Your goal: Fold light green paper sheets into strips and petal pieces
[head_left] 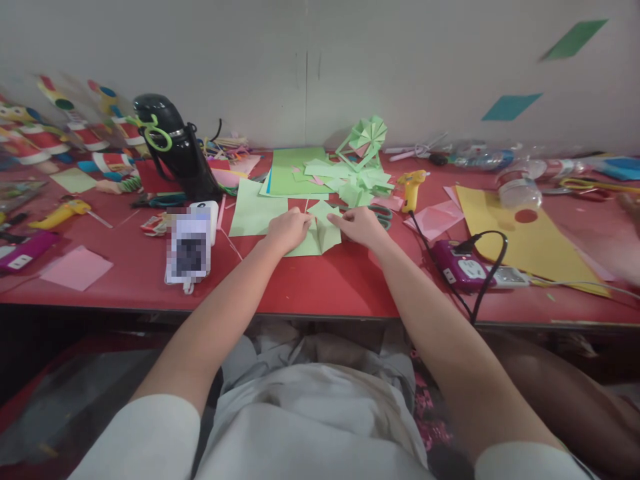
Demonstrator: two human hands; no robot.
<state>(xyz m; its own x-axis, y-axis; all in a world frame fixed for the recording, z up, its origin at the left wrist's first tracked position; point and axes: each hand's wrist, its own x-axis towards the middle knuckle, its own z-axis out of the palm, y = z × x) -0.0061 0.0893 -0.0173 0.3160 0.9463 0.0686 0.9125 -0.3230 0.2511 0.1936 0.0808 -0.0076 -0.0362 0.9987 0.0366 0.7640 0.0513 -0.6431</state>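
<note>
A light green folded paper (320, 233) with creases and a pointed top lies on the red table (320, 287). My left hand (290, 230) pinches its left side with the fingers closed. On the right side, my right hand (356, 225) has its fingertips closed on the paper's edge. A flat light green sheet (253, 207) lies to the left. Behind the hands are folded green pieces (356, 190), a pleated green paper shape (369, 137) and a stack of green sheets (295, 163). Scissors (383, 215) lie partly hidden beyond my right hand.
A phone (190, 247) and a black bottle (173, 150) stand at left. To the right are a yellow glue gun (413, 190), a purple power strip (463, 267) with cables, yellow paper (530, 240) and plastic bottles (520, 187). A person's blurred hand (627, 240) is at far right.
</note>
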